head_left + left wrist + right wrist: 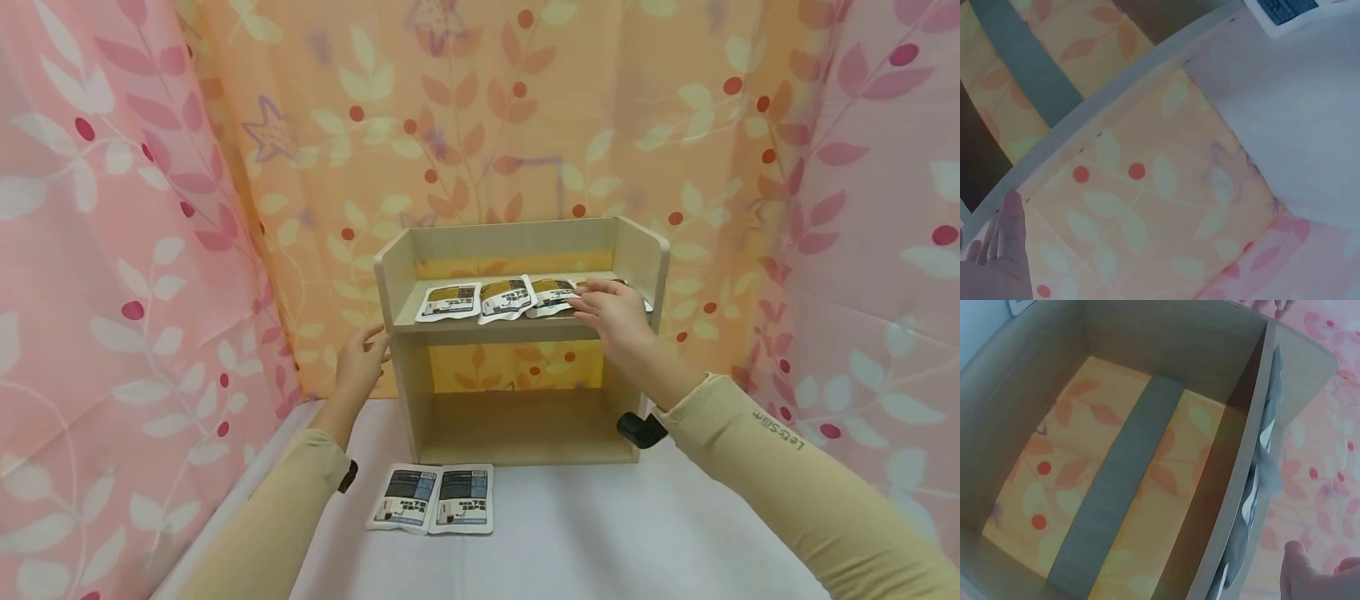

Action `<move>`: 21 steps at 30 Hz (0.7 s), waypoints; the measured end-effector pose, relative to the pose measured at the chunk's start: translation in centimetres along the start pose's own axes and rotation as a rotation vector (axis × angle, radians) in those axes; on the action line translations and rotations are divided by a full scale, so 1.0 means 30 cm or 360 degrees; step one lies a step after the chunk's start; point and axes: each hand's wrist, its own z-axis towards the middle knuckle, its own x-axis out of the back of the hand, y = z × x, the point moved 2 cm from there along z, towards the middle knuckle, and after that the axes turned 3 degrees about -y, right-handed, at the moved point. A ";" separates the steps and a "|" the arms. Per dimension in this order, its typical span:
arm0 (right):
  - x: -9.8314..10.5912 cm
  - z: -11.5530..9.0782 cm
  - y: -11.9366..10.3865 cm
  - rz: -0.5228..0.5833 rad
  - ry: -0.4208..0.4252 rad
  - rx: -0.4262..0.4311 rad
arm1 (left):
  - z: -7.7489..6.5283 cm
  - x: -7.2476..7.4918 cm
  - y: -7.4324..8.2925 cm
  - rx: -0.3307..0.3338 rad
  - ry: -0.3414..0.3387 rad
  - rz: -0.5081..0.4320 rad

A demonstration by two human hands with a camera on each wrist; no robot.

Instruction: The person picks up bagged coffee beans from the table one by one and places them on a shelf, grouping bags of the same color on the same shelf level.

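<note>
Several white pouches with yellow and dark print lie in a slightly overlapping row on the upper board of a small wooden shelf [517, 335]; one pouch [507, 298] sits mid-row. Over the right end of that row is my right hand [617, 315], fingers extended, partly hiding the pouches there; whether it touches them I cannot tell. My left hand [362, 360] is beside the shelf's left side panel [408, 400], its fingers loosely extended near the panel edge. In the left wrist view, fingers [1009, 234] reach toward that panel. The right wrist view shows a thumb [1297, 569] beyond the pouches.
Two white pouches with blue and dark print, a left one [406, 498] and a right one [462, 500], lie side by side on the white tabletop [570, 533] before the shelf. Patterned cloth [480, 108] hangs behind and on both sides.
</note>
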 end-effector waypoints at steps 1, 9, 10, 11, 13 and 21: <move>0.016 -0.008 0.000 -0.0017 0.0005 0.0002 | -0.012 0.001 -0.010 -0.0007 0.0011 -0.0031; 0.141 -0.046 0.010 -0.0004 0.0134 0.0155 | -0.074 -0.003 -0.041 -0.0007 0.0260 -0.0254; 0.154 -0.046 0.013 -0.0013 0.0142 0.0175 | -0.082 -0.004 -0.045 0.0005 0.0271 -0.0279; 0.166 -0.046 0.015 -0.0034 0.0162 0.0186 | -0.089 -0.005 -0.052 0.0021 0.0261 -0.0308; 0.187 -0.046 0.020 -0.0116 0.0225 0.0181 | -0.105 -0.009 -0.068 0.0055 0.0231 -0.0365; 0.252 -0.036 0.055 -0.0517 0.0464 0.0107 | -0.172 -0.027 -0.187 0.0247 0.0171 -0.0390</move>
